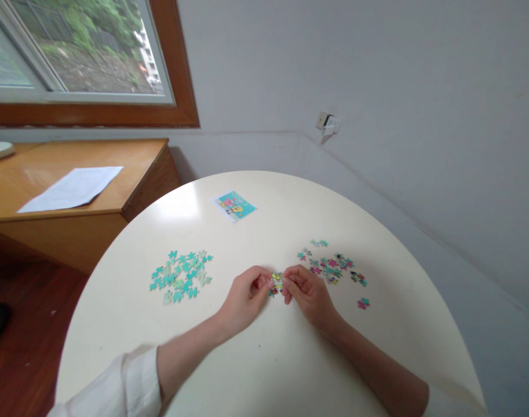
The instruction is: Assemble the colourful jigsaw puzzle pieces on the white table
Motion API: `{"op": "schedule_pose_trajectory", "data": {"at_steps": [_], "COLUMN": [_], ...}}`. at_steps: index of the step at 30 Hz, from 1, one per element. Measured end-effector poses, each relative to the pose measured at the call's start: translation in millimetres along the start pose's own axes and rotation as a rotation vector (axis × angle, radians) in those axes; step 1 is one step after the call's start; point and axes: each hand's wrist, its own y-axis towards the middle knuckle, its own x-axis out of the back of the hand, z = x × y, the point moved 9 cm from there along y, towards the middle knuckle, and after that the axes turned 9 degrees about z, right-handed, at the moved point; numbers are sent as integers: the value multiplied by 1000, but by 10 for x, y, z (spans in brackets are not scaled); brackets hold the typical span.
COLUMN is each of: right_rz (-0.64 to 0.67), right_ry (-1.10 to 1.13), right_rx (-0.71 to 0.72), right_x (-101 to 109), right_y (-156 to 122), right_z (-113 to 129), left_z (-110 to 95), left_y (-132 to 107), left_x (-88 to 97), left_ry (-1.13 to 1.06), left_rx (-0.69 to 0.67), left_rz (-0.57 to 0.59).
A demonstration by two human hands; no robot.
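Observation:
At the middle of the round table, my left hand (245, 294) and my right hand (308, 294) meet around a small cluster of yellow and teal jigsaw puzzle pieces (276, 282). Both hands have thumb and fingers pinched on its opposite sides, and the fingertips cover part of it. Whether the pieces are fully interlocked cannot be made out. Left of my hands lies a spread of teal and pale green puzzle pieces (181, 275). Just beyond my right hand is a mixed group of pink, teal and dark puzzle pieces (332, 263). One pink and teal piece (363, 303) lies apart.
A picture card (235, 206) with cartoon figures lies toward the far side of the white round table (264, 370). A wooden desk (146, 156) with a white paper (75, 186) stands at the left. The wall behind holds a plugged socket (328, 123).

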Motion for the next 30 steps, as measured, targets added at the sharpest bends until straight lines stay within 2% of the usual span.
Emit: {"op": "schedule_pose_trajectory", "data": {"at_steps": [30], "right_rz": [21], "right_ry": [-11], "right_rx": [1], "right_x": [-6], "right_y": [6], "right_z": [-6], "left_z": [39], "left_y": [-11], "left_x": [28], "left_ry": [18], "left_rx": [-11], "left_rz": [-28]}}
